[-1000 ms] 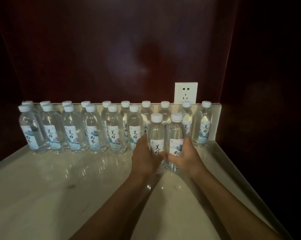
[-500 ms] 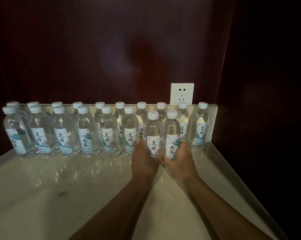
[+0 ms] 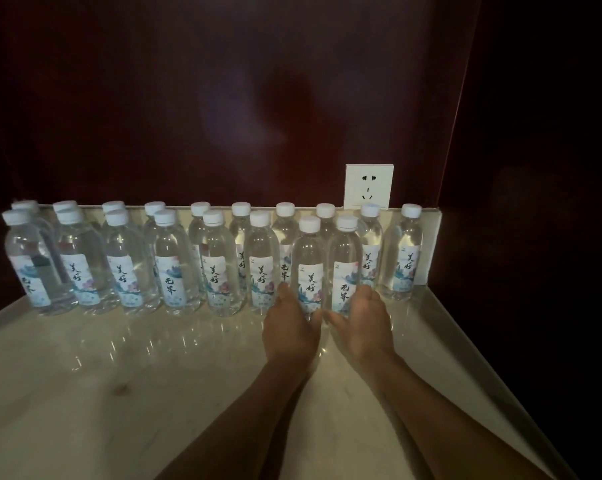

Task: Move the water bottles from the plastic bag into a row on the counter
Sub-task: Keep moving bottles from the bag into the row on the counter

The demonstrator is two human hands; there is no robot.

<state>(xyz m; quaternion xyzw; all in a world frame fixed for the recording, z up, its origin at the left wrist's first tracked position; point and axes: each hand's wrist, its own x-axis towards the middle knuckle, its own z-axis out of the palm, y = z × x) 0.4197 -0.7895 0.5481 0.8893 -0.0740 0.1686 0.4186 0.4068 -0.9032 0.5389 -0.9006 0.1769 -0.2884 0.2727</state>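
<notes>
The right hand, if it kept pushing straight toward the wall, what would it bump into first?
The right hand already grips a clear plastic water bottle. Straight ahead, that bottle would probably meet a back-row bottle; the depth is unclear.

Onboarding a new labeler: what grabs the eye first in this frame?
Two rows of white-capped water bottles line the back of the pale counter. At the front row's right end, the left hand and right hand each grip a bottle. A white wall socket stands out on the dark red wall behind.
</notes>
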